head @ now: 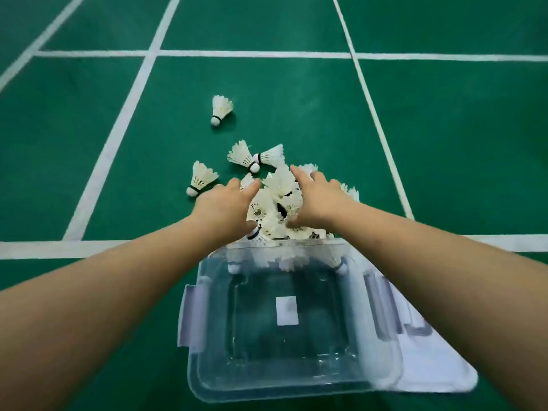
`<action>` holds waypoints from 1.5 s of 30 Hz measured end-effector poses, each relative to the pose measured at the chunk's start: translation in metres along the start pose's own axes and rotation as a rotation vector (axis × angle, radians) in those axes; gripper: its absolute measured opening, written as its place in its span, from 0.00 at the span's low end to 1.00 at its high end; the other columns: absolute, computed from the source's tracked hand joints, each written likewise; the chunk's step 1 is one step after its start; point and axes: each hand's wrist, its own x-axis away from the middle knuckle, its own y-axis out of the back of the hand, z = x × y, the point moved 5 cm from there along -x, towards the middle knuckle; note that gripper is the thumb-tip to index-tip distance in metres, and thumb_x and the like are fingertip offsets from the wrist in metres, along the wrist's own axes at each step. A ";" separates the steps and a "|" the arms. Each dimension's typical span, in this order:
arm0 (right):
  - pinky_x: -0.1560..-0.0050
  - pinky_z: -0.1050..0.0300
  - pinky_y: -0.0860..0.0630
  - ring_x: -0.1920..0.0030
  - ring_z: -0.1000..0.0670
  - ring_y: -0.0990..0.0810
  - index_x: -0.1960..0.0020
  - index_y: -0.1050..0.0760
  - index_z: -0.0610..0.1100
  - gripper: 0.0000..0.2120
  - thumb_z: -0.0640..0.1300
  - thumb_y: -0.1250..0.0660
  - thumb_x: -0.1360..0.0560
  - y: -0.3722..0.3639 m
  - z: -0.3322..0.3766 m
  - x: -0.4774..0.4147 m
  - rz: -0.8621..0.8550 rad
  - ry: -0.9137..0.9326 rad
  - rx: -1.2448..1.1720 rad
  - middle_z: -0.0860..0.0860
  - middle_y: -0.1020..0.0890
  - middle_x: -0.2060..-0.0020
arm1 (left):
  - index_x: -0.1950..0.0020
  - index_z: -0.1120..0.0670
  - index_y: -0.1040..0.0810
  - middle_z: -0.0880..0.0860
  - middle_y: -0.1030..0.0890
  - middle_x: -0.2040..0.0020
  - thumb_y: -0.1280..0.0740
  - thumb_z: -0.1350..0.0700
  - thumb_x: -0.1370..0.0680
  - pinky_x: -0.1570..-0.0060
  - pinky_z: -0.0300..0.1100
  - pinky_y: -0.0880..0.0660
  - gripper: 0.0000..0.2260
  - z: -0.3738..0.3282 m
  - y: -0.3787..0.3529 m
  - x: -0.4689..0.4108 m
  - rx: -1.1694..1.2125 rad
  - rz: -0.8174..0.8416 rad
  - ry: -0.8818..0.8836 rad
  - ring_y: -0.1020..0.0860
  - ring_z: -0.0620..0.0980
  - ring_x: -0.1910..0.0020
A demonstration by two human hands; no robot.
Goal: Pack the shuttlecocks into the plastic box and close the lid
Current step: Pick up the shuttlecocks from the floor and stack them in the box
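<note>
A clear plastic box (204, 336) stands open on the green floor in front of me, with only a white label inside. Its lid (439, 363) lies under the box's right side. A heap of white feather shuttlecocks (275, 200) is bunched just beyond the box's far rim. My left hand (222, 209) presses on the heap's left side and my right hand (314, 200) on its right, fingers curled around the bunch between them. Loose shuttlecocks lie farther out: one alone (221, 109), a touching pair (252, 157), and one at the left (200, 179).
The floor is a green badminton court with white lines (118, 129) running away from me and one line (44, 247) crossing just beyond the box. Latch flaps (189, 315) stick out from the box's sides.
</note>
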 end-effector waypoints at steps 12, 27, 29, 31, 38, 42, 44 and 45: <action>0.42 0.45 0.25 0.26 0.39 0.49 0.26 0.61 0.64 0.52 0.36 0.29 0.32 -0.034 -0.010 -0.071 0.054 0.031 0.067 0.53 0.62 0.24 | 0.26 0.39 0.62 0.56 0.54 0.23 0.26 0.37 0.38 0.28 0.56 0.43 0.54 -0.008 -0.073 -0.054 0.390 0.296 0.144 0.49 0.61 0.25; 0.59 0.53 0.34 0.58 0.42 0.29 0.53 0.34 0.41 0.01 0.37 0.42 0.24 -0.026 0.009 -0.090 -0.022 0.193 0.128 0.40 0.35 0.39 | 0.44 0.55 0.34 0.57 0.32 0.43 0.42 0.66 0.28 0.51 0.46 0.33 0.14 -0.001 -0.069 -0.072 0.336 0.074 0.106 0.35 0.57 0.45; 0.58 0.54 0.30 0.58 0.41 0.24 0.59 0.35 0.41 0.05 0.37 0.42 0.24 -0.025 0.009 -0.089 -0.040 0.212 0.121 0.40 0.34 0.36 | 0.47 0.55 0.35 0.57 0.33 0.46 0.42 0.68 0.28 0.55 0.44 0.34 0.13 0.001 -0.065 -0.069 0.364 0.048 0.108 0.35 0.55 0.50; 0.58 0.55 0.27 0.61 0.41 0.22 0.65 0.36 0.41 0.10 0.36 0.41 0.25 -0.025 0.008 -0.088 -0.073 0.211 0.126 0.39 0.32 0.38 | 0.49 0.55 0.35 0.56 0.33 0.47 0.41 0.69 0.29 0.57 0.44 0.34 0.13 0.003 -0.061 -0.064 0.381 0.035 0.109 0.35 0.54 0.52; 0.61 0.56 0.27 0.58 0.41 0.23 0.60 0.30 0.37 0.06 0.36 0.43 0.27 0.002 0.011 -0.052 -0.209 0.198 0.121 0.41 0.29 0.45 | 0.50 0.58 0.34 0.55 0.35 0.52 0.41 0.73 0.32 0.56 0.47 0.31 0.15 0.004 -0.030 -0.038 0.427 -0.128 0.083 0.35 0.56 0.52; 0.56 0.51 0.23 0.51 0.39 0.21 0.53 0.27 0.34 0.08 0.37 0.42 0.27 0.033 0.020 -0.013 -0.306 0.212 0.115 0.40 0.29 0.41 | 0.47 0.57 0.34 0.54 0.38 0.52 0.43 0.73 0.32 0.56 0.48 0.32 0.17 -0.002 0.010 -0.012 0.427 -0.174 0.077 0.38 0.54 0.53; 0.55 0.51 0.23 0.56 0.40 0.22 0.53 0.27 0.34 0.08 0.37 0.41 0.27 0.053 0.028 0.016 -0.361 0.216 0.124 0.40 0.31 0.40 | 0.47 0.58 0.34 0.55 0.37 0.53 0.44 0.72 0.31 0.57 0.47 0.33 0.16 -0.005 0.036 0.009 0.415 -0.255 0.057 0.38 0.54 0.54; 0.55 0.52 0.23 0.58 0.40 0.24 0.52 0.27 0.34 0.08 0.37 0.41 0.27 0.064 0.034 0.032 -0.398 0.218 0.128 0.40 0.31 0.38 | 0.47 0.58 0.34 0.55 0.36 0.53 0.43 0.72 0.31 0.58 0.47 0.34 0.16 -0.007 0.049 0.021 0.407 -0.297 0.049 0.37 0.54 0.55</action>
